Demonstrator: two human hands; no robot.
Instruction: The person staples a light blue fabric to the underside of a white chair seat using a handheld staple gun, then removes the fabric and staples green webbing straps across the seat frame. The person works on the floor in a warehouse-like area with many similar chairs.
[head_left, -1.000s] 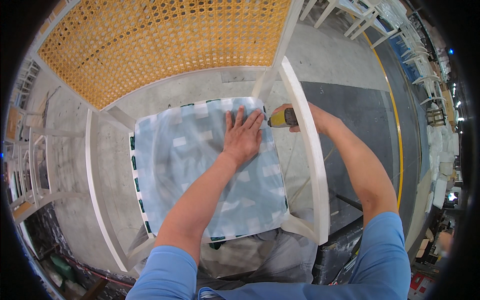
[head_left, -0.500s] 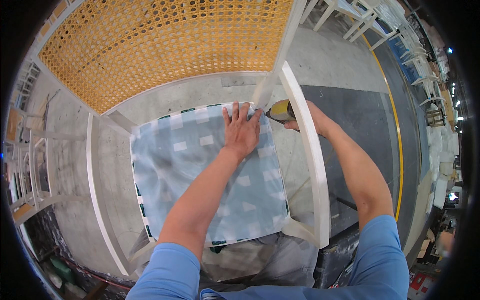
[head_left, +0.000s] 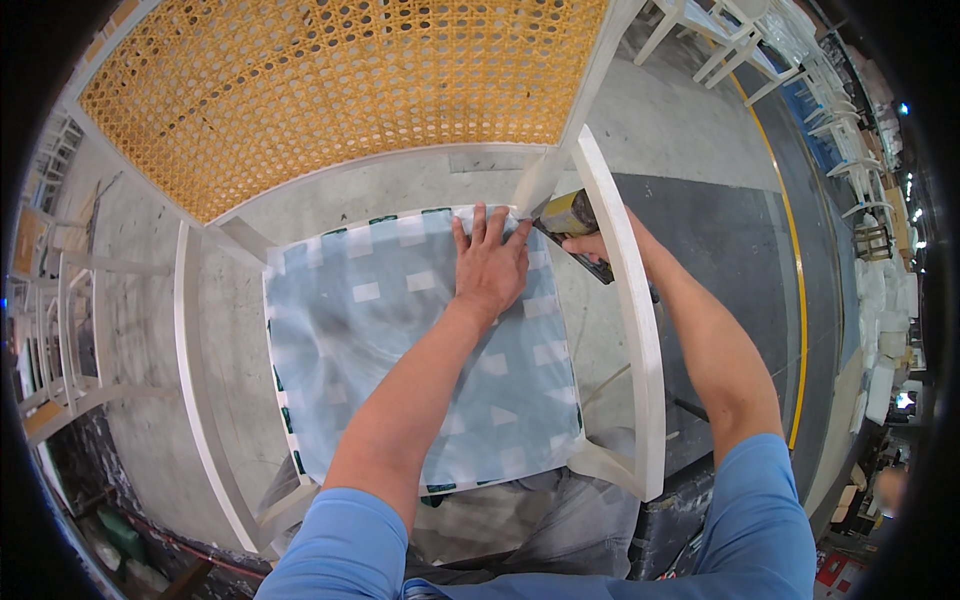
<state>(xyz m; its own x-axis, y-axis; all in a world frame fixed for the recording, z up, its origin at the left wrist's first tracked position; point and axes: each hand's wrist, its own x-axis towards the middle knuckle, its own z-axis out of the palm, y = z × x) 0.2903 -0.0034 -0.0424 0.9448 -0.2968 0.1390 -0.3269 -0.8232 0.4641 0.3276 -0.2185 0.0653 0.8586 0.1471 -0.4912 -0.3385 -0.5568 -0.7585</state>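
Note:
My left hand (head_left: 492, 268) lies flat with spread fingers on the far right part of a light blue and white patterned seat cover (head_left: 380, 330). The cover lies over the seat of a white wooden armchair, with dark green patches showing along its edges. My right hand (head_left: 588, 246) grips a yellow and black staple gun (head_left: 568, 214), partly hidden behind the right armrest (head_left: 625, 280). The staple gun's nose is at the seat's far right corner, close to my left fingertips and the foot of the back post. Whether the nose touches the cover cannot be made out.
The chair's woven cane back (head_left: 350, 90) rises on the far side. The left armrest (head_left: 190, 380) borders the seat. White chair frames (head_left: 75, 340) stand at the left, and more white chairs (head_left: 725, 40) at the far right, beyond a yellow floor line (head_left: 797, 300).
The staple gun has tilted, so its black magazine now shows below the yellow body. My left hand has stayed on the cover; the whole view has shifted slightly.

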